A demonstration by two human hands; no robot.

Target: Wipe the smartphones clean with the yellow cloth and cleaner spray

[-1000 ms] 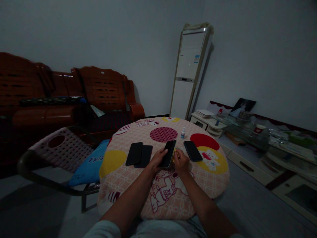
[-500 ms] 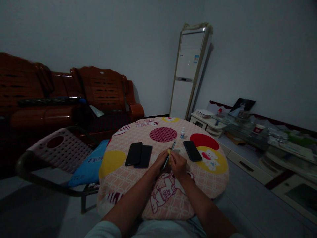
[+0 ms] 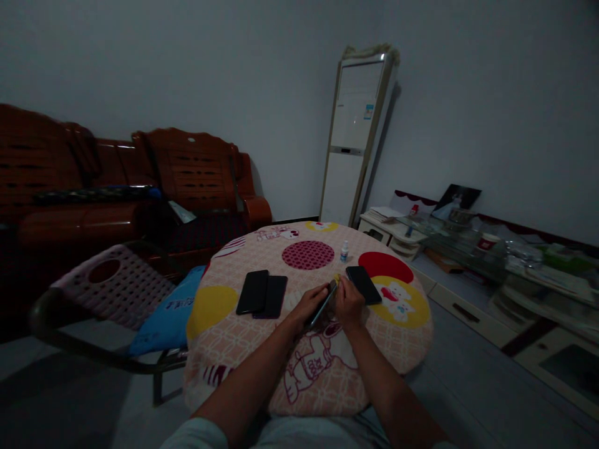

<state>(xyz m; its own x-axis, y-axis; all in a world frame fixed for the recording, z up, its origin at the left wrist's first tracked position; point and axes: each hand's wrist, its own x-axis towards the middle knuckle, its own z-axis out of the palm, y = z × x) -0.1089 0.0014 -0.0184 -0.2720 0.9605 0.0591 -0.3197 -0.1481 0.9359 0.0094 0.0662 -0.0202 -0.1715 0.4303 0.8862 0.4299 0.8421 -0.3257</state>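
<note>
My left hand is closed around a thin phone, held tilted with its edge towards me above the table. My right hand pinches a small yellow cloth at the phone's far end, on its right side. Just beyond my right hand, a dark phone lies flat. To the left lie a black phone and a second dark flat device, partly overlapped by it. Behind my hands a small white bottle with a blue label stands upright.
A patterned cloth covers the round table. At left is a woven chair with a blue cushion; a wooden sofa stands behind it. A cluttered low cabinet runs along the right, and a tall white air conditioner stands behind.
My right hand has moved right and slightly away with the yellow cloth, from the middle of the phone towards its far end. The phone has turned a little in my left hand.
</note>
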